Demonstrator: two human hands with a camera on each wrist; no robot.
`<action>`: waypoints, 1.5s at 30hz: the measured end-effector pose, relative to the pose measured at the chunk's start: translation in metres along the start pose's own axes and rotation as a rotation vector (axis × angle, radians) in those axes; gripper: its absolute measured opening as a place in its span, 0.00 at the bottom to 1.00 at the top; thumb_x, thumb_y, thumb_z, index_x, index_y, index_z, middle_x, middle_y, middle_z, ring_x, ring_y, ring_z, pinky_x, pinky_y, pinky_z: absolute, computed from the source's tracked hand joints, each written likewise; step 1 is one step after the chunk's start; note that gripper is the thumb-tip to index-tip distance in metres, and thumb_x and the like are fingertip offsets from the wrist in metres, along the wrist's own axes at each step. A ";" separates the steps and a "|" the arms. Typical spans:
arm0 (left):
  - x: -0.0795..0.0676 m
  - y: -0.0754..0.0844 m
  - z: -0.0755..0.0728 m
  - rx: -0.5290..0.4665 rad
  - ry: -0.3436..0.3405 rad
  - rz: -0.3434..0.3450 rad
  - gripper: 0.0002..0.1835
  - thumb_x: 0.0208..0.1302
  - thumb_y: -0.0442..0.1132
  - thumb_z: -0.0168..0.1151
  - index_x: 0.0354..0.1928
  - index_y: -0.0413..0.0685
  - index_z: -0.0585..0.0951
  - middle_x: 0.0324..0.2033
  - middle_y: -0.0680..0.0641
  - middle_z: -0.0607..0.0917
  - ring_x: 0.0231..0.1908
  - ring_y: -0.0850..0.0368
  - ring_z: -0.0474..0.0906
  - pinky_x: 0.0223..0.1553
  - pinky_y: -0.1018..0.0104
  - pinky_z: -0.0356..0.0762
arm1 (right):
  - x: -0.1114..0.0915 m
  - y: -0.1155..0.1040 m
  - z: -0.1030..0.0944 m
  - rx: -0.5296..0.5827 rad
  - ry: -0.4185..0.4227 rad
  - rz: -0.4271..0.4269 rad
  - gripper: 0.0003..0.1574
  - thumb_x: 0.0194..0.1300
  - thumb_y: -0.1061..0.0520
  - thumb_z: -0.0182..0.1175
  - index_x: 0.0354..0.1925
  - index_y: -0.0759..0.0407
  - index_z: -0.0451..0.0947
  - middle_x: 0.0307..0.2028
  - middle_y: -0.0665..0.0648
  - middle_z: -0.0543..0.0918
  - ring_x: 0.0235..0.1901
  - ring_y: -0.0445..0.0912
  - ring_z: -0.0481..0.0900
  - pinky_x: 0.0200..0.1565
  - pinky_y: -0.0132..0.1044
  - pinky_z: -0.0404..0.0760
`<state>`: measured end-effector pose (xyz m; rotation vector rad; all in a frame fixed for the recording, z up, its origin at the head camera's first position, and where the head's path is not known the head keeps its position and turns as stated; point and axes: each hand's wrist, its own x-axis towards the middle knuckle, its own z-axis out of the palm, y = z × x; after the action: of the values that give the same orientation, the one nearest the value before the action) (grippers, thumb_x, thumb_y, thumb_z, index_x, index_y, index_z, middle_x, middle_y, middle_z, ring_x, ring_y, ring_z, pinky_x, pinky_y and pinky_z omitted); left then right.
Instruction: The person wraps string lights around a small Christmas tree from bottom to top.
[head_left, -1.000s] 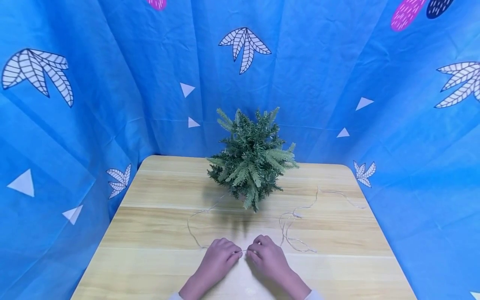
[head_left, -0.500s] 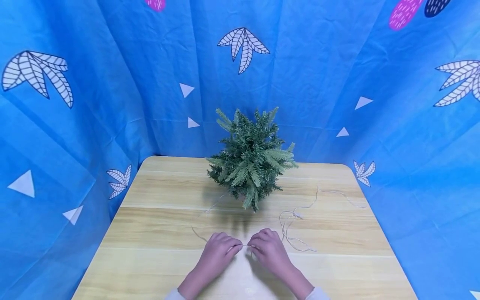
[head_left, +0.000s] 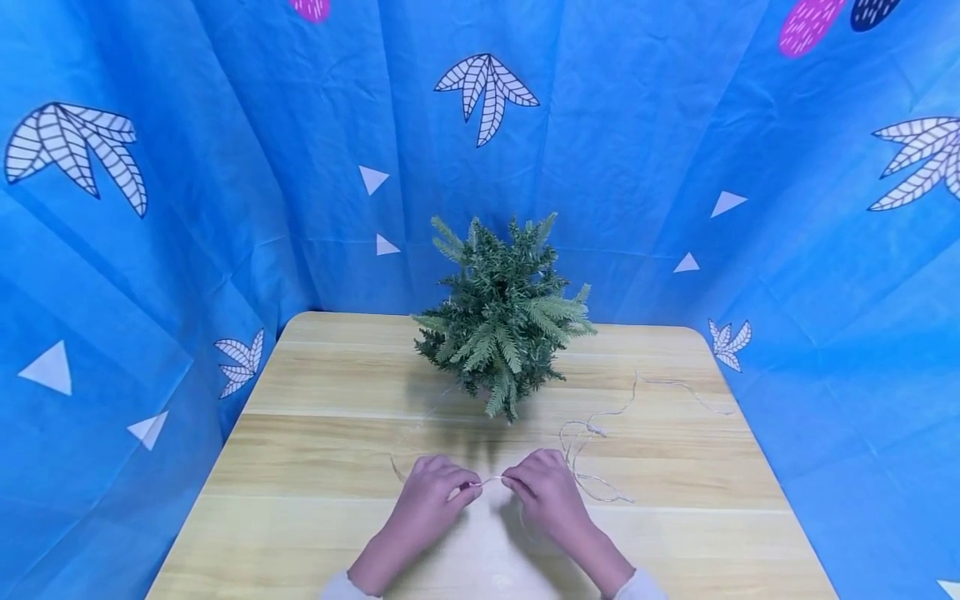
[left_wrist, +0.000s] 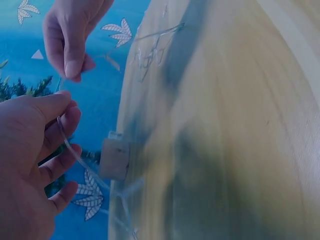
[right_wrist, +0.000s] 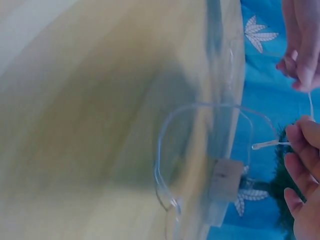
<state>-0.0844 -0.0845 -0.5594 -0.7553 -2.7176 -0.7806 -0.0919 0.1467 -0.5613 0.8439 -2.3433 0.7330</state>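
A thin clear string of lights (head_left: 492, 479) spans the small gap between my two hands. My left hand (head_left: 429, 504) pinches it between thumb and index finger; in the left wrist view the cord (left_wrist: 67, 143) trails down past its other fingers, which are loosely bent. My right hand (head_left: 552, 498) also pinches the string with thumb and fingertips. Beside that hand, a small clear bulb (right_wrist: 258, 146) sticks out in the right wrist view, and a loop of cord hangs below. Both hands are above the table, in front of a small artificial Christmas tree (head_left: 502, 321).
Loose loops of the string lie on the wooden table (head_left: 300, 533), right of my right hand, with one end running toward the right edge. The tree stands on a block-shaped base (left_wrist: 115, 159). A blue patterned curtain (head_left: 600, 167) surrounds the table's back and sides.
Both hands have moved slightly forward, away from me, still pinching the string. The gap between them has widened a little. Cord on the left has been drawn along, leaving a shorter visible piece.
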 end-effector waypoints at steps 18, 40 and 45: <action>-0.006 -0.018 -0.031 -0.118 -0.033 -0.113 0.05 0.60 0.47 0.73 0.31 0.67 0.84 0.30 0.75 0.81 0.45 0.67 0.72 0.60 0.49 0.64 | 0.022 0.016 -0.044 -0.072 0.140 0.031 0.04 0.62 0.57 0.68 0.33 0.56 0.87 0.26 0.49 0.87 0.33 0.46 0.80 0.46 0.42 0.70; -0.012 -0.044 -0.048 -0.036 0.059 -0.112 0.06 0.56 0.44 0.76 0.34 0.64 0.87 0.32 0.72 0.84 0.46 0.62 0.75 0.61 0.47 0.61 | 0.044 0.029 -0.081 -0.063 0.345 0.065 0.04 0.59 0.62 0.67 0.34 0.62 0.87 0.25 0.53 0.87 0.29 0.48 0.77 0.42 0.42 0.67; -0.013 -0.055 -0.050 0.043 0.106 -0.121 0.08 0.55 0.45 0.77 0.35 0.64 0.86 0.35 0.65 0.87 0.46 0.60 0.77 0.62 0.45 0.61 | 0.047 0.029 -0.085 -0.041 0.380 0.043 0.04 0.60 0.63 0.66 0.34 0.62 0.87 0.26 0.53 0.87 0.29 0.48 0.77 0.42 0.43 0.67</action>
<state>-0.0995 -0.1578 -0.5457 -0.5281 -2.6951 -0.7618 -0.1169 0.2016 -0.4799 0.5789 -2.0330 0.7837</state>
